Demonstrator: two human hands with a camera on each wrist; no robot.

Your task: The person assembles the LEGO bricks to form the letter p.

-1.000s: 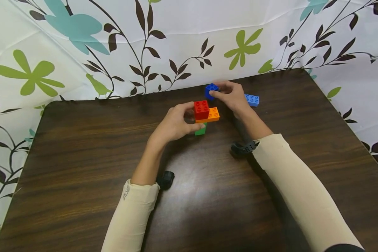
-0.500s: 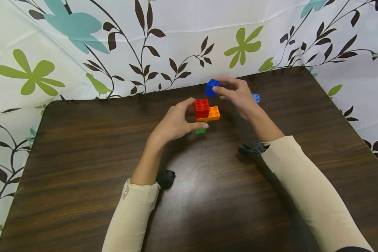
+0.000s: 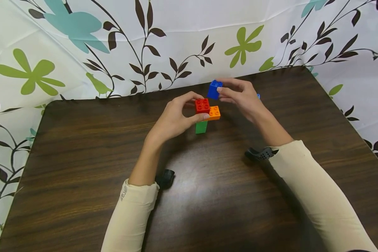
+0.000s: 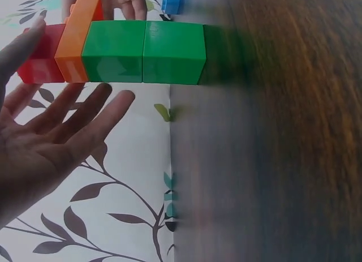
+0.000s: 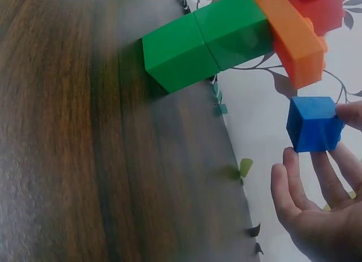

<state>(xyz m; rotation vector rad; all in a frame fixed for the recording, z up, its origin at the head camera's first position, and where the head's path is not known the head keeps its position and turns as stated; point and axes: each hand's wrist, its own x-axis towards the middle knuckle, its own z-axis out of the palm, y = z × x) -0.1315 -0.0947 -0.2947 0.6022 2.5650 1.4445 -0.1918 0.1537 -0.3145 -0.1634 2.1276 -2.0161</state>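
Observation:
A tower of toy bricks stands upright on the table: two green bricks stacked below, an orange brick across them, and a red brick on top. The orange one juts out to the right with bare studs. My left hand pinches the red brick, thumb in front and fingers behind. Between thumb and fingertips, my right hand holds a dark blue brick. It hangs in the air, slightly tilted, just beyond and above the orange brick's free end, apart from the tower.
A light blue brick lies on the table behind my right hand, mostly hidden by it. The dark wooden table meets a white leaf-printed cloth at its back edge. Black camera straps sit at both wrists.
My right hand has lifted the dark blue brick off the table area and drawn back a little to the right. My left thumb has moved up from the green-orange joint to the red brick.

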